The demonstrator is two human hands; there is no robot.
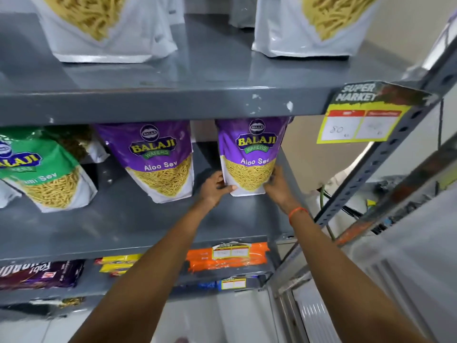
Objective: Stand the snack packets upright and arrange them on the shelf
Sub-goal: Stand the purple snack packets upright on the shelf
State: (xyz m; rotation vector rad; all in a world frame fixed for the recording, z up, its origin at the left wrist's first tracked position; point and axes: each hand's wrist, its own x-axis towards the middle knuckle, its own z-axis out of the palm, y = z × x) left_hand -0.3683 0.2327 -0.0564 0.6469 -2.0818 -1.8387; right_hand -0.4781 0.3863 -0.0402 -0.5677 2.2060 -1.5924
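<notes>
Head view: both hands (214, 188) (278, 185) hold purple packet (251, 154) upright.

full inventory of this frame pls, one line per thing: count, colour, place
Aloo Sev packets: 2, purple, middle shelf, upright; right one held
green sev packet: 1, green, middle shelf left, leaning
white pouches: 2, white, top shelf
price tag: 1, yellow, top shelf edge, right
orange packs: orange, lower shelf
yellow packs: yellow, lower shelf
shelf rack: 1, grey
left hand: on packet's left base
right hand: on its right base
</notes>
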